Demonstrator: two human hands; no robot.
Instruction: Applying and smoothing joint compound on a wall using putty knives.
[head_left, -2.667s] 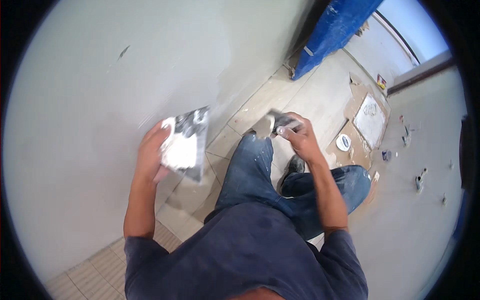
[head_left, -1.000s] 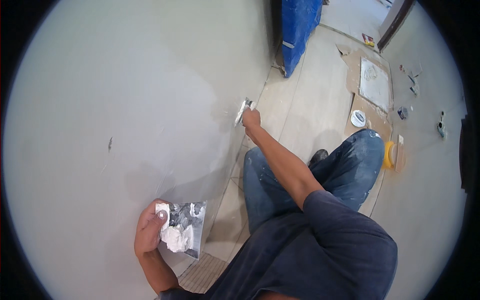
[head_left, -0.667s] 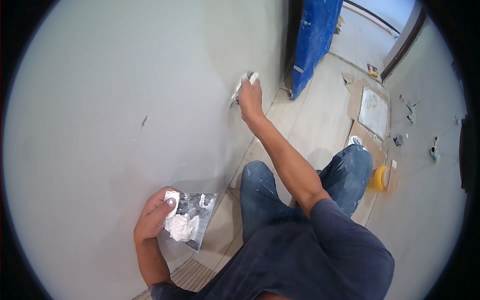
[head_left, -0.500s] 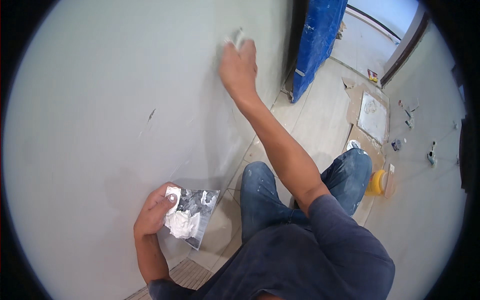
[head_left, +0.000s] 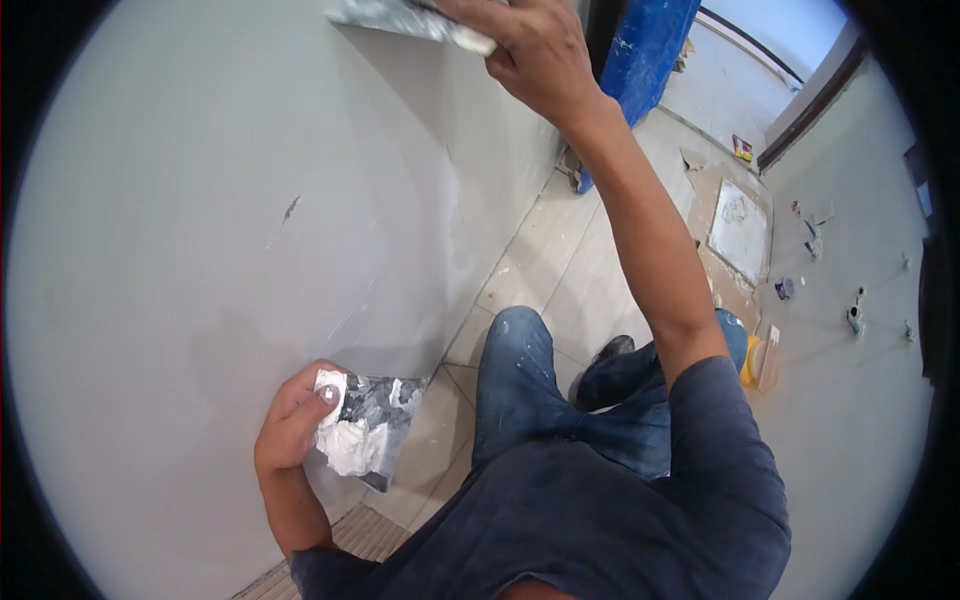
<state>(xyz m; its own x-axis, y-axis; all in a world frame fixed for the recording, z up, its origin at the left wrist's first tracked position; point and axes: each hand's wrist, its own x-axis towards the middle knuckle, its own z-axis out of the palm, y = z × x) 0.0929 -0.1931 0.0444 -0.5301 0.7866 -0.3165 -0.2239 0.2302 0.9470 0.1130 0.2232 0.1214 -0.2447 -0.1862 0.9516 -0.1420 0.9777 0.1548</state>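
My left hand (head_left: 288,418) is closed on the edge of a flat, square metal scraper plate (head_left: 393,425), its thumb on top and smeared white. A heap of white putty (head_left: 352,447) lies on that plate. Up at the top of the picture my right hand (head_left: 540,50) grips a wide putty knife (head_left: 395,17), whose blade carries whitish smears and is partly cut off by the frame. The knife is by the pale grey wall (head_left: 200,150); whether the blade touches it I cannot tell. A small dark scratch (head_left: 291,209) marks the wall between my hands.
A blue-covered door panel (head_left: 640,60) stands beyond my right hand. On the tiled floor (head_left: 540,270) lie cardboard and a white-smeared board (head_left: 740,232). A yellow bucket (head_left: 750,362) sits by my right knee. Pipe fittings (head_left: 856,312) stick out of the right wall.
My right hand has drawn back from the wall, up and to the right, and the putty knife's broad blade now shows. The left hand and its plate have shifted slightly left.
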